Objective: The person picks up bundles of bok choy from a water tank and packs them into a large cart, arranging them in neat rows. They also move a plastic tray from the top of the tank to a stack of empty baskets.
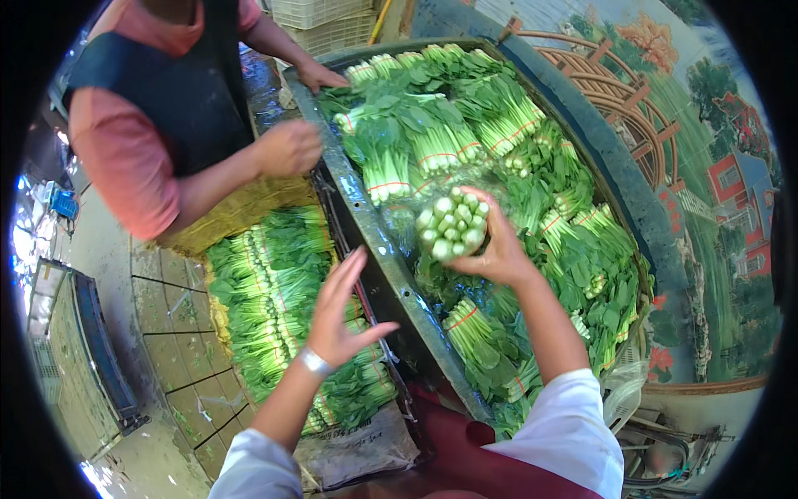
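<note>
My right hand [499,246] grips a bundle of leafy greens [454,226] over the metal trough, its pale cut stem ends turned up towards me. Its leaves are hidden below. My left hand [340,312], with a silver bracelet on the wrist, holds nothing; its fingers are spread above the near side of the packed greens [274,280]. More bundles [436,150], tied with red bands, lie in water in the trough, some leaves overlapping. Another banded bundle [464,324] lies near the trough's lower left wall.
The trough's metal rim [374,231] runs between the two lots of greens. Across from me, at the upper left, stands a person in a dark apron [206,87], one hand on the rim, the other above the packed greens. A painted wall [698,187] borders the trough's right side.
</note>
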The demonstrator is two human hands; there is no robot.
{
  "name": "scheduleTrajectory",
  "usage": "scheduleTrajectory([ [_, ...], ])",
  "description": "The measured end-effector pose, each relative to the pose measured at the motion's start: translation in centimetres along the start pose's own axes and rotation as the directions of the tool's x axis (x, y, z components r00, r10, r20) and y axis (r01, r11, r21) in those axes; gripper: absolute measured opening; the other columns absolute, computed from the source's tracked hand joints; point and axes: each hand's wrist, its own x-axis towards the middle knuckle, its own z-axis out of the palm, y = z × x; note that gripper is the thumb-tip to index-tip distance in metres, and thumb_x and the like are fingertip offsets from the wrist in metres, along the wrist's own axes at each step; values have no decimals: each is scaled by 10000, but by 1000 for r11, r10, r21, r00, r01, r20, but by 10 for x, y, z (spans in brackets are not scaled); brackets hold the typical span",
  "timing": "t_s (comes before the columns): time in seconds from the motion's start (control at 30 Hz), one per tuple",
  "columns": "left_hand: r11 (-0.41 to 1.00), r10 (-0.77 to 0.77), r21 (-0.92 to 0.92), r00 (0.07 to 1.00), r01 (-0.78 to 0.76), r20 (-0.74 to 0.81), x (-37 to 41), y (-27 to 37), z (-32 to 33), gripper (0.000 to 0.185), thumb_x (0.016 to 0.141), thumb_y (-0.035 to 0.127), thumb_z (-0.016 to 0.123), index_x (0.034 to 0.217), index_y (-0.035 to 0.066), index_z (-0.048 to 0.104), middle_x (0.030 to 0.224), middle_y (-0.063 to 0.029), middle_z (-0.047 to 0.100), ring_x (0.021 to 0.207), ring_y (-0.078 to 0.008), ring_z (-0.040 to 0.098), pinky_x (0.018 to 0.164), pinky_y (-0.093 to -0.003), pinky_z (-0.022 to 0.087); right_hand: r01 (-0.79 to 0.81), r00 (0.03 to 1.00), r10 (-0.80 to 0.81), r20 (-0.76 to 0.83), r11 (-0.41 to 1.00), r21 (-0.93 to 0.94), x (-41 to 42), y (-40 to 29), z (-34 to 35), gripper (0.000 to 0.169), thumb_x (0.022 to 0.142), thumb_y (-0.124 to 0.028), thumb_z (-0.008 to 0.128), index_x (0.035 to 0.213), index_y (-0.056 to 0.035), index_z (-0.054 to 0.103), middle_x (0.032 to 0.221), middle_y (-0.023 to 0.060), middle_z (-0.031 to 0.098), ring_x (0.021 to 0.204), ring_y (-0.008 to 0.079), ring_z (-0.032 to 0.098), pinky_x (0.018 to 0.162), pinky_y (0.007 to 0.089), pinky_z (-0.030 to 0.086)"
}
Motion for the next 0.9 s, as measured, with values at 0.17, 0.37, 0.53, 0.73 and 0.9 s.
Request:
scheduleTrajectory([
  [0.17,736,-232,-641,971,216,61,40,11,-17,1234,669,294,970,1578,-5,191,1559,-182,425,1431,-279,442,1187,-443,345,-20,995,-33,99,872,488,-13,-66,112,1001,884,-334,791,1571,27,158,1581,207,258,1496,318,233,1232,472,183],
  [0.37,930,-286,276,950,244,122,-18,-110,-77,944,700,183,911,1467,92,368,1261,-190,669,1144,-351,669,971,-428,529,-86,961,152,232,959,-271,-86,-39,172,753,883,-322,737,1513,-61,417,1563,232,324,1492,476,224,1214,564,206],
  [0.53,760,-537,592,773,269,337,-39,-258,27,829,690,171,861,1406,116,446,1181,-191,666,1039,-375,672,895,-466,544,-60,928,184,324,933,-356,-123,-15,201,546,818,-235,790,1317,-67,644,1488,161,472,1491,462,250,1210,592,243],
  [0.73,736,-563,628,745,255,357,-62,-367,101,828,657,124,830,1391,90,448,1221,-161,638,1125,-352,630,936,-467,514,-95,928,210,308,933,-348,-126,3,204,440,742,-194,857,1163,-144,741,1416,74,588,1482,421,281,1210,552,240],
  [0.9,649,-633,701,721,295,283,-72,-370,115,867,684,82,786,1470,126,422,1270,-114,613,1191,-318,587,960,-466,472,-134,913,259,314,919,-371,-125,0,205,373,788,-162,816,1154,-135,748,1398,50,616,1457,399,337,1219,486,276],
])
